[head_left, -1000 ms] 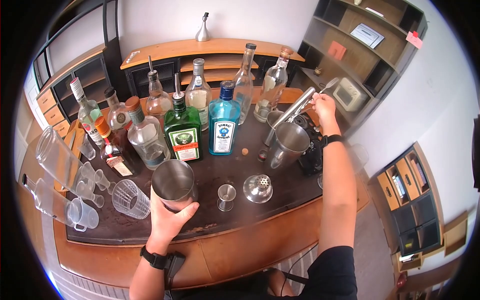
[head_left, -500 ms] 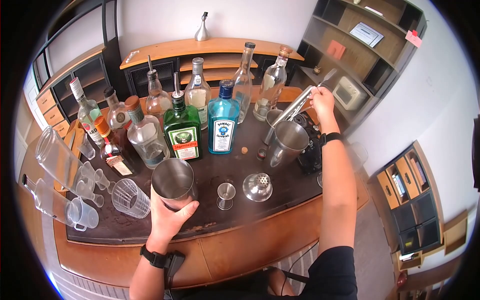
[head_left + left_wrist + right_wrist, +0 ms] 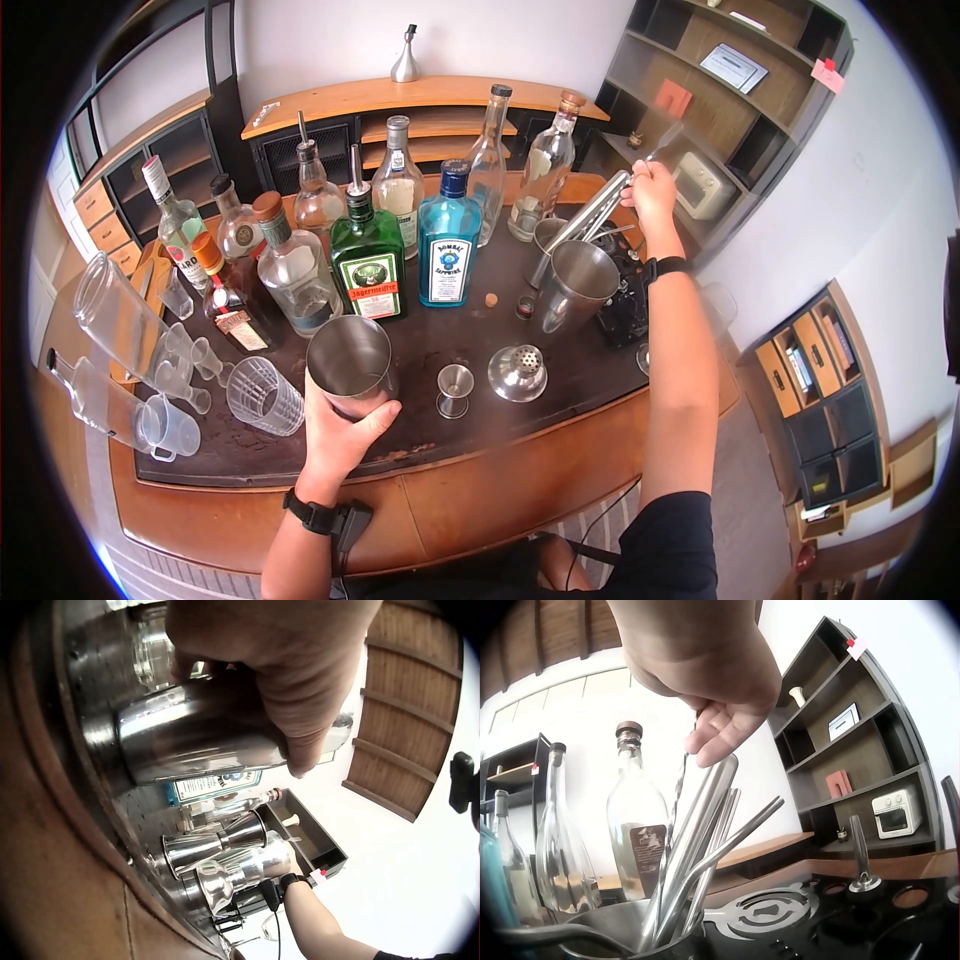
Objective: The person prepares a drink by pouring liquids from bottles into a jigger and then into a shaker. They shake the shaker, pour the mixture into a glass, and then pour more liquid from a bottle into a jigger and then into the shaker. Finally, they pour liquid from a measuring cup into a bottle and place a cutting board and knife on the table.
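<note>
The left hand (image 3: 338,440) curls round a large metal shaker tin (image 3: 352,370), its mouth facing up; in the left wrist view the fingers wrap the same tin (image 3: 195,735). At the back right, the right hand (image 3: 655,200) pinches a thin bar tool. Its twisted shaft (image 3: 678,802) runs down from the fingertips into a metal cup (image 3: 615,922), beside tongs and several metal rods (image 3: 720,844). A forked tip (image 3: 664,142) sticks up beyond that hand. A second tin (image 3: 575,295) stands in front of the cup.
Several bottles, including green (image 3: 368,260) and blue (image 3: 448,245), stand behind the left tin. A jigger (image 3: 454,390) and strainer cap (image 3: 518,374) sit near the front. Glassware, including a ribbed glass (image 3: 265,397), is at left; a flat strainer (image 3: 769,911) lies by the cup.
The right hand has risen slightly, and the forked tip above it has moved up. The left hand and its tin have hardly moved.
</note>
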Available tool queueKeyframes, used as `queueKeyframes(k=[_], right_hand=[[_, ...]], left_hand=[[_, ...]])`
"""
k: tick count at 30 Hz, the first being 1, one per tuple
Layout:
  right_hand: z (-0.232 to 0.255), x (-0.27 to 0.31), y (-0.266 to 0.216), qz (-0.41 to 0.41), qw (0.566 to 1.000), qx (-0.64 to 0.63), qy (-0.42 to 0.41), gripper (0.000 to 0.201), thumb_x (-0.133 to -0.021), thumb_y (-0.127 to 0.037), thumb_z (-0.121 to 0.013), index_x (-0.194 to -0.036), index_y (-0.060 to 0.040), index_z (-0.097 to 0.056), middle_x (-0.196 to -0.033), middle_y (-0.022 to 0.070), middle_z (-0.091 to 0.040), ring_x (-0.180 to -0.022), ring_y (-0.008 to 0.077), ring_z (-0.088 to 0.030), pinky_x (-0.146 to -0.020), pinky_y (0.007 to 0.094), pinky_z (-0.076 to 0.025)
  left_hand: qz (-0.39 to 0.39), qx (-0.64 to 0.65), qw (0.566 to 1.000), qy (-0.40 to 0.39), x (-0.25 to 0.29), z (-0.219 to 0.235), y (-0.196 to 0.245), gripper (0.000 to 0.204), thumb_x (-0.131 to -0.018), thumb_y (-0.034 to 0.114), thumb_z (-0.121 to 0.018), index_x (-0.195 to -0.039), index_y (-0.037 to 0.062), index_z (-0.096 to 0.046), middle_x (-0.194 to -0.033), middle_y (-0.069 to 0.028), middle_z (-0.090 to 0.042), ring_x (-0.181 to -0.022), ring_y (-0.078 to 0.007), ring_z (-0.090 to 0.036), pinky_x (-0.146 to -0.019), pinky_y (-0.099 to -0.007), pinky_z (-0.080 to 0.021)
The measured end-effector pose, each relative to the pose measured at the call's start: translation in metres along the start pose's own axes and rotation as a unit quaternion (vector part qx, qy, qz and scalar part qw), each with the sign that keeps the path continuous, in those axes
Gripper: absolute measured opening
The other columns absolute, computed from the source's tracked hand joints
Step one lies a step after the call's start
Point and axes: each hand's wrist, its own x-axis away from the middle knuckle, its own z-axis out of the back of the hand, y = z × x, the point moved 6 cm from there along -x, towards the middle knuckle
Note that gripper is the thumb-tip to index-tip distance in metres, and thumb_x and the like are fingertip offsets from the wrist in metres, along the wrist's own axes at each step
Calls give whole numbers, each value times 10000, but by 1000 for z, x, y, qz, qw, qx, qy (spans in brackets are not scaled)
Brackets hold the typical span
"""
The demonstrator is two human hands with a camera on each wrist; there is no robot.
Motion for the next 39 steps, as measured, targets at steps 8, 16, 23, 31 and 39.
queueKeyframes(k=[8, 16, 23, 31, 39], right_hand=[[-2, 7, -6, 24, 999, -31, 19, 239, -1037, -191, -559, -1031, 39, -626, -743, 91, -608, -539, 164, -632, -472, 311, -565], [-4, 7, -24, 50, 998, -25, 33, 230, -1025, -185, -577, -1029, 38, -633, -696, 105, -619, -509, 162, -625, -456, 321, -540], [-5, 3, -38, 72, 995, -64, 21, 244, -1030, -193, -567, -1021, 45, -620, -720, 91, -605, -524, 159, -632, -460, 317, -561], [10, 15, -65, 97, 979, -157, 85, 183, -1039, -155, -552, -1008, 24, -576, -739, 89, -591, -545, 175, -649, -458, 324, -585], [30, 92, -189, 253, 932, -258, 30, 230, -1047, -209, -577, -1004, 17, -572, -775, 101, -616, -606, 186, -672, -564, 328, -621]], left_hand=[[-2, -6, 1000, 4, 2, 0, -6, 858, -713, 261, -937, -1371, 9, -448, -1258, -116, -599, -1148, -215, -585, -1003, -382, -467], [34, 4, 999, -9, 3, 2, -18, 872, -705, 297, -948, -1356, 1, -450, -1251, -119, -595, -1142, -215, -579, -1001, -382, -466], [36, 2, 999, -6, 4, 2, -21, 877, -701, 301, -948, -1355, -3, -449, -1258, -123, -593, -1150, -218, -577, -1002, -384, -466], [42, 36, 998, -4, 2, -2, -9, 873, -707, 188, -927, -1385, 5, -409, -1293, -122, -572, -1192, -215, -564, -1042, -382, -445], [-5, 52, 999, 2, -2, -3, 2, 928, -697, 185, -927, -1429, -5, -390, -1336, -135, -539, -1252, -221, -530, -1084, -383, -423]])
